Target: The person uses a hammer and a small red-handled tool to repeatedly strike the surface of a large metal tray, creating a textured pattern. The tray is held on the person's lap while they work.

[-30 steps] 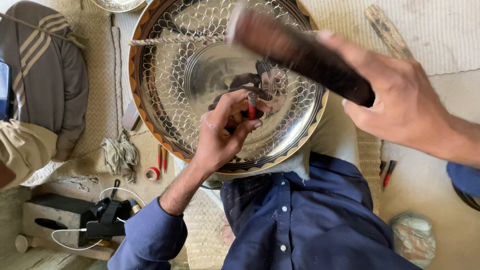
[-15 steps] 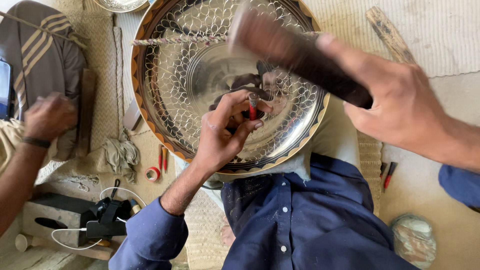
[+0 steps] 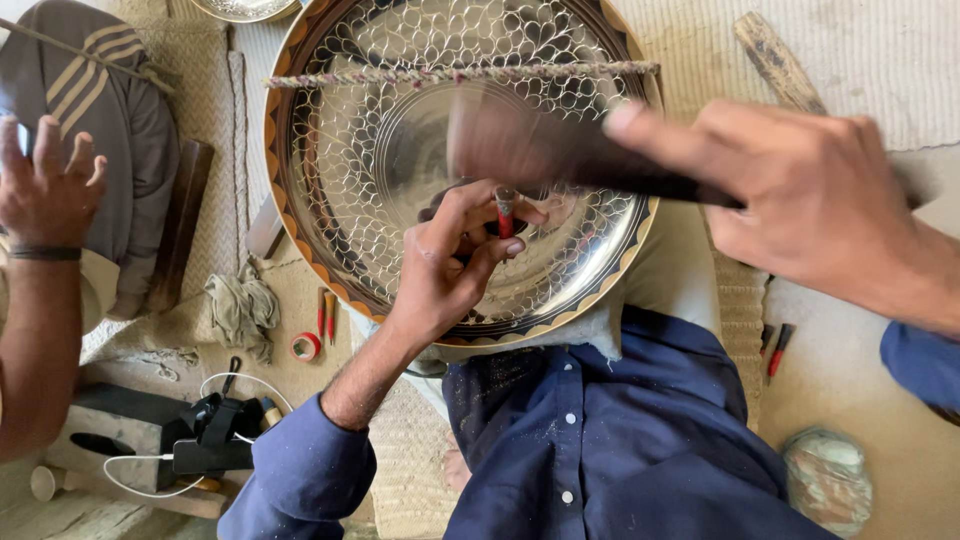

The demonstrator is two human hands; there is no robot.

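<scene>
**Punch held on engraved tray, mallet raised**

A small red-tipped punch (image 3: 504, 212) is pinched upright betw. thumb and fingertips of the left hand (image 3: 445, 265), its tip set on the tray's centre. The round metal tray (image 3: 330, 150), patterned w/ a scale-like design and an orange-brown rim, is propped on the lap against a blue shirt (image 3: 610, 440). A dark mallet (image 3: 560, 150), blurred, is gripped by the right hand (image 3: 810, 205), fingers wrapped tight round the handle, above the tray. A twisted cord (image 3: 400, 76) is stretched across the tray's upper part. Another person's hand (image 3: 45, 190) is seen at far left, fingers spread. A red tape roll (image 3: 305, 346) lies on the mat below the tray.
</scene>
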